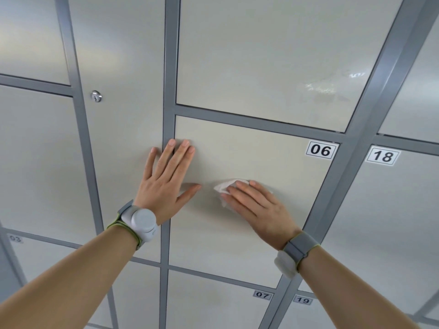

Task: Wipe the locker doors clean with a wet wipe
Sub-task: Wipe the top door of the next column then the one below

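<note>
A white label 06 (321,150), black-bordered with bold black digits, sits in the upper right corner of the middle locker door (249,233). A matching label 18 (382,156) stands in the upper left corner of the right-hand locker door (380,222). Lower down, label 07 (262,295) marks the upper right corner of the lower middle door (209,305). Just across the grey frame post (281,298), label 19 (302,300) marks the lower right door (320,317). At the far left, a blurred label 03 (15,238) is faintly legible on the lower left door (47,269).

Right hand (259,210) flat on wipe (224,186), door 06 (237,245)
</note>
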`<move>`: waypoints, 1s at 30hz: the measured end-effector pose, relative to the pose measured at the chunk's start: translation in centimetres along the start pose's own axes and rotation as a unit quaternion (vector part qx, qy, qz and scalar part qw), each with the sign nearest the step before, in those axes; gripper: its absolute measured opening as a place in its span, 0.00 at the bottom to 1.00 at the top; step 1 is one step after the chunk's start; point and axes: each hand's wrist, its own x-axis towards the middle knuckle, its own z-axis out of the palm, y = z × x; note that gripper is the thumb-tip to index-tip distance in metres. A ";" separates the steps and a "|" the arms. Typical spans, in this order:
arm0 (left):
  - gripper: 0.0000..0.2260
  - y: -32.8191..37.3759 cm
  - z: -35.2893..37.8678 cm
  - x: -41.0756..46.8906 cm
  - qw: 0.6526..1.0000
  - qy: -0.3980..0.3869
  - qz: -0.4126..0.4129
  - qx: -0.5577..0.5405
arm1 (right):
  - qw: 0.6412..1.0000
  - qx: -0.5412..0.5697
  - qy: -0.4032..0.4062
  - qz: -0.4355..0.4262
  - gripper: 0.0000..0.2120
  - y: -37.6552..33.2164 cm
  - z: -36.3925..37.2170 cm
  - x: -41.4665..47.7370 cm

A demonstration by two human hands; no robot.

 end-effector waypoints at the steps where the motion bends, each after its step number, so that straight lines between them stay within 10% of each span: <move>1: 0.33 -0.1 -0.2 -0.1 1.000 -0.001 -0.001 0.000 | 1.000 0.000 0.011 0.009 0.22 0.0 0.1 0.4; 19: 0.34 -2.6 -0.5 -1.5 0.999 -0.027 0.020 0.010 | 0.998 -0.014 -0.041 -0.034 0.25 -1.8 0.9 0.3; 30: 0.34 -3.0 -0.4 -1.8 0.999 -0.029 0.019 -0.012 | 0.990 -0.012 0.065 0.125 0.25 0.2 -0.4 4.9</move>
